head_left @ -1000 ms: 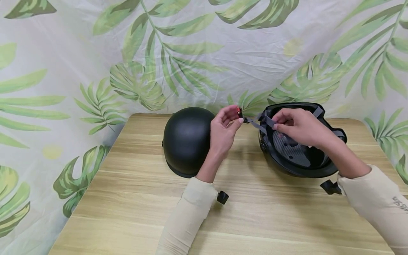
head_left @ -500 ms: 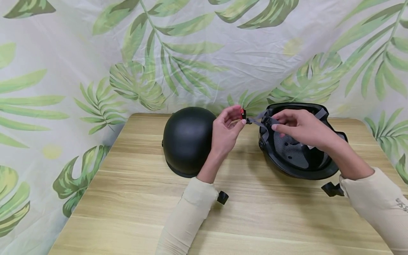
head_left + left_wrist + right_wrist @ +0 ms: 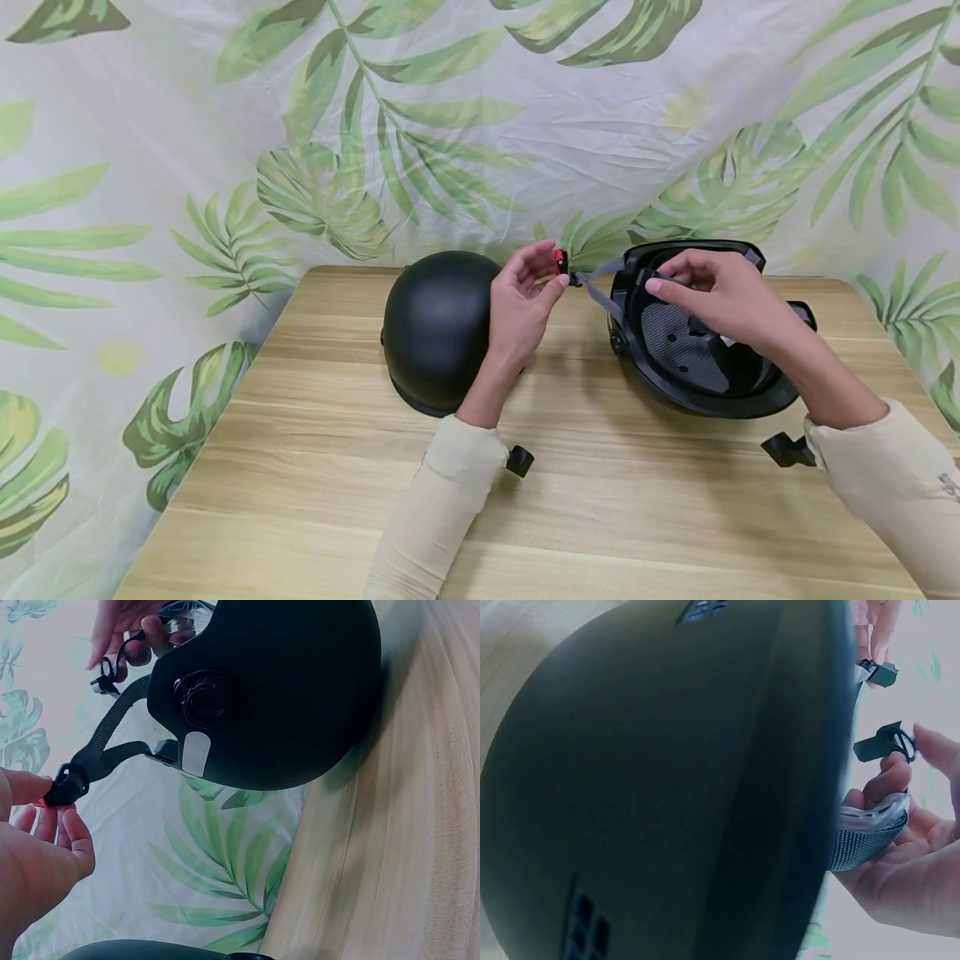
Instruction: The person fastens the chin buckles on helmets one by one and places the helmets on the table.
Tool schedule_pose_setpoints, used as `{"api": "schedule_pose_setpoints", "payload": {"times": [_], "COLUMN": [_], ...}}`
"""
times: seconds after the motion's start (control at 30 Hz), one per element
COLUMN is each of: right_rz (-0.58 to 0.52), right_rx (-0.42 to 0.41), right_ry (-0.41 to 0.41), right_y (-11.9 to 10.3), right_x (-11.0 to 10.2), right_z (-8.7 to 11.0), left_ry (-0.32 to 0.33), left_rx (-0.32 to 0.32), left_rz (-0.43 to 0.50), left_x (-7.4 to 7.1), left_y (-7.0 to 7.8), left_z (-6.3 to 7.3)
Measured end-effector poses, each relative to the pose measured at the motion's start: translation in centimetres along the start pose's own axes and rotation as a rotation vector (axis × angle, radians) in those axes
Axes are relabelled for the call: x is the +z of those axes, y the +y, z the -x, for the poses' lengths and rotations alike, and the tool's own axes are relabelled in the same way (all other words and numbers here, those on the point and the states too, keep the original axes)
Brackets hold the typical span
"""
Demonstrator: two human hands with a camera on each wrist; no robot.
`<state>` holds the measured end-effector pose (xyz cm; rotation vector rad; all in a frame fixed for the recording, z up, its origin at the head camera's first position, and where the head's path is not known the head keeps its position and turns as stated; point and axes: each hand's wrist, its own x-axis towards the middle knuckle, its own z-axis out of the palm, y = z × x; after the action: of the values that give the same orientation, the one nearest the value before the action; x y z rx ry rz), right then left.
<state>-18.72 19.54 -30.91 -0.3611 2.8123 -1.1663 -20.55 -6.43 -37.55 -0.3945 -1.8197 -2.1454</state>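
Observation:
An upturned black helmet [image 3: 705, 404] lies at the right of the table, its lined inside facing up. From its near-left side a grey strap [image 3: 602, 298] stretches out to a black and red buckle piece [image 3: 562, 262]. My left hand [image 3: 520, 310] pinches that buckle between thumb and fingers. Over the helmet's opening, my right hand [image 3: 726, 293] pinches another black buckle piece [image 3: 885, 742]. Below it, in the right wrist view, a mesh-and-clear chin pad [image 3: 870, 834] passes by the curled fingers. The two buckle pieces are apart.
A second black helmet [image 3: 437, 333], dome up, sits just left of my left hand. Behind the wooden table [image 3: 315, 508] hangs a leaf-print cloth [image 3: 450, 125]. Black camera mounts [image 3: 520, 461] stick out at both cuffs.
My left hand went slightly right, then back left with its buckle piece, drawing the strap straighter. My right hand has shifted a little right and now pinches the other buckle piece.

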Motion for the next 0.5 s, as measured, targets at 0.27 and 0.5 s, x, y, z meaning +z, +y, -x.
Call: {"api": "schedule_pose_setpoints", "payload": {"times": [0.27,0.5], "right_rz": [-0.058,-0.06], "right_rx": [-0.066,-0.104], "right_ry": [-0.02,-0.04], "right_y": [1.3,2.3], "right_x": [-0.8,-1.2], "right_z": [0.7,1.1], "left_ry": [0.017,0.023], "left_rx": [-0.012,-0.013], "left_rz": [0.019,0.111], "left_x": [-0.2,-0.1], "left_y": [0.3,0.5], "left_z": [-0.2,-0.3]}}
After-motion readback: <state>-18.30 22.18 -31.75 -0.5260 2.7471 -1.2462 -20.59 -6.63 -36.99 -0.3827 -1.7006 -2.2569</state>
